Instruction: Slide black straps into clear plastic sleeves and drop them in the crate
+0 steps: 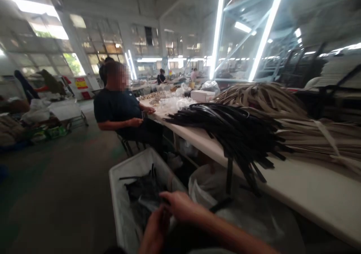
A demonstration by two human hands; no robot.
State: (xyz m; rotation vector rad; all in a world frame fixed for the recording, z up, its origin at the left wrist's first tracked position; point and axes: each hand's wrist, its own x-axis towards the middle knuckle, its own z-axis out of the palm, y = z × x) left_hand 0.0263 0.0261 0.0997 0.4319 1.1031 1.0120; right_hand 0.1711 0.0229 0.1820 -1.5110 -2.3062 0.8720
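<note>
Both my hands come together over the near right part of a white plastic bin [114, 194]. My left hand [158, 222] has its fingers curled up against the fingers of my right hand [180, 206]. Both look closed in a pinch, and what lies between the fingertips is too dark and blurred to name. Below and beyond them, a heap of black strips [142, 188] fills part of the bin. A large bundle of black flat strips [225, 124] lies on the white table [304, 184] to the right, its ends hanging over the edge.
Thick bundles of beige strips [318, 137] lie behind the black ones. A white box [202, 95] and clear plastic bags [179, 103] sit farther along the table. A seated person [118, 105] works at its far end. Under the table stands a translucent plastic sack [205, 184].
</note>
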